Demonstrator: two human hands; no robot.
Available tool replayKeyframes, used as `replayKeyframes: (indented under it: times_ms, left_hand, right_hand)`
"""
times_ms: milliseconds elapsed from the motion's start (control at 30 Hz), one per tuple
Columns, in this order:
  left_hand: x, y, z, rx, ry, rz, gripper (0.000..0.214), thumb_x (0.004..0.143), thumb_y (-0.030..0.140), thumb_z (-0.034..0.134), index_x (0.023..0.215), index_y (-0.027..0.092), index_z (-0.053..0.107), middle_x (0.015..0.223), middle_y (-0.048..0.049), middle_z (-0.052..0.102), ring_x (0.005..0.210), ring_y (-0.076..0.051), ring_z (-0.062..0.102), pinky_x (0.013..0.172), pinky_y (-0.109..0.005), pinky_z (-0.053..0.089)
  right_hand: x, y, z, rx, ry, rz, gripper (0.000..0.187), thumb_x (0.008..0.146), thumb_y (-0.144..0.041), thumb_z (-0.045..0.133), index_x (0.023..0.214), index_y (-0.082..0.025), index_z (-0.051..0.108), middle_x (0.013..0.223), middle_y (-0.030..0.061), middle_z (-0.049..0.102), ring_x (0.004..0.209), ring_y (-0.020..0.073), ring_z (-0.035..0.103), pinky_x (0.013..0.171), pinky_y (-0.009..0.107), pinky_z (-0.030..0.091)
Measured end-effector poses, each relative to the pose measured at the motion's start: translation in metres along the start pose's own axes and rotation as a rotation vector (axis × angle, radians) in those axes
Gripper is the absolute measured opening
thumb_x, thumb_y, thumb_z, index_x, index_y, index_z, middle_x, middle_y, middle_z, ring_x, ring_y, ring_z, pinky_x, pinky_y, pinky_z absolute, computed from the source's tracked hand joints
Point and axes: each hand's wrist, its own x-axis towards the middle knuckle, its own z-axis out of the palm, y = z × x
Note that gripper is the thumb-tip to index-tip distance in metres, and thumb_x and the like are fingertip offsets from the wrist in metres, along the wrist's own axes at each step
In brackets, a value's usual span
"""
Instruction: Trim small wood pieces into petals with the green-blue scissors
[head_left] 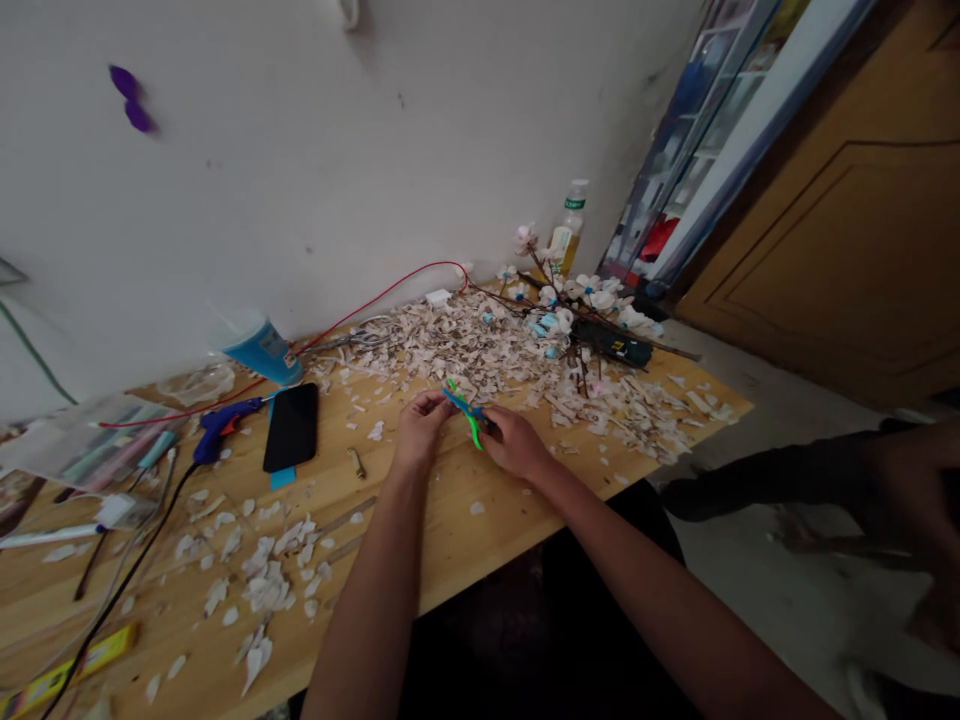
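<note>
I find the right hand (514, 440) with its fingers closed around a pair of blue and bright green scissors (466, 408), held just above the wooden tabletop (450, 510) near its front edge. The left hand (421, 425) is at the far end of the scissors; whether its fingers pinch anything I cannot tell. Beyond both hands I record a broad spread of pale, papery scraps (457, 345), bordered on the right by brown artificial branches with white and pale-blue flowers (547, 295). Writing inspected: the clear plastic bottle with amber liquid (568, 230) carries a green neck band with white characters, illegible to me; the translucent blue cup (262, 350) bears a small printed label, unreadable; the dark, boxy object (615, 343) shows a yellow mark; the yellow, elongated box (75, 670) has dark lettering I cannot resolve. Left of the hands lies a black-screened phone (291, 428), beside a blue glue gun with a red trigger (225, 430).
</note>
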Motion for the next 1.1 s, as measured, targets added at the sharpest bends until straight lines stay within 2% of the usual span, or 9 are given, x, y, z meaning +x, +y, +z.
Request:
replayKeyframes:
  times_ms: [333, 567, 933, 1100]
  left_hand:
    - [0.0, 0.002, -0.004, 0.065, -0.039, -0.005, 0.025, 0.062, 0.032, 0.086, 0.076, 0.017, 0.072, 0.072, -0.0006, 0.071, 0.066, -0.012, 0.065, 0.071, -0.026, 0.051]
    - [-0.002, 0.012, -0.004, 0.091, -0.068, -0.031, 0.027, 0.057, 0.03, 0.088, 0.072, 0.016, 0.069, 0.069, 0.0001, 0.07, 0.064, -0.012, 0.065, 0.07, -0.025, 0.051]
    - [-0.004, 0.016, -0.004, 0.125, -0.1, -0.031, 0.027, 0.057, 0.031, 0.088, 0.071, 0.017, 0.071, 0.066, -0.001, 0.07, 0.062, -0.013, 0.063, 0.067, -0.026, 0.051]
    - [-0.008, 0.017, -0.001, -0.002, -0.11, -0.123, 0.03, 0.058, 0.029, 0.088, 0.083, 0.018, 0.074, 0.079, -0.002, 0.074, 0.069, -0.013, 0.065, 0.073, -0.028, 0.053]
  right_hand:
    - [-0.002, 0.004, 0.003, -0.069, 0.013, -0.033, 0.003, 0.083, -0.02, 0.057, 0.086, -0.021, 0.057, 0.086, 0.0045, 0.06, 0.081, 0.0186, 0.053, 0.074, 0.03, 0.041]
    - [-0.002, 0.006, 0.004, -0.137, -0.007, -0.071, 0.005, 0.085, -0.025, 0.059, 0.086, -0.021, 0.057, 0.086, 0.0057, 0.06, 0.083, 0.0203, 0.053, 0.076, 0.032, 0.042]
    - [-0.002, 0.011, 0.004, -0.047, 0.012, -0.084, 0.002, 0.085, -0.02, 0.057, 0.085, -0.021, 0.057, 0.086, 0.0052, 0.058, 0.084, 0.0201, 0.053, 0.076, 0.032, 0.042]
    - [-0.002, 0.013, 0.006, -0.05, 0.042, -0.075, 0.005, 0.083, -0.019, 0.057, 0.087, -0.022, 0.058, 0.089, 0.0056, 0.059, 0.087, 0.021, 0.053, 0.078, 0.033, 0.043]
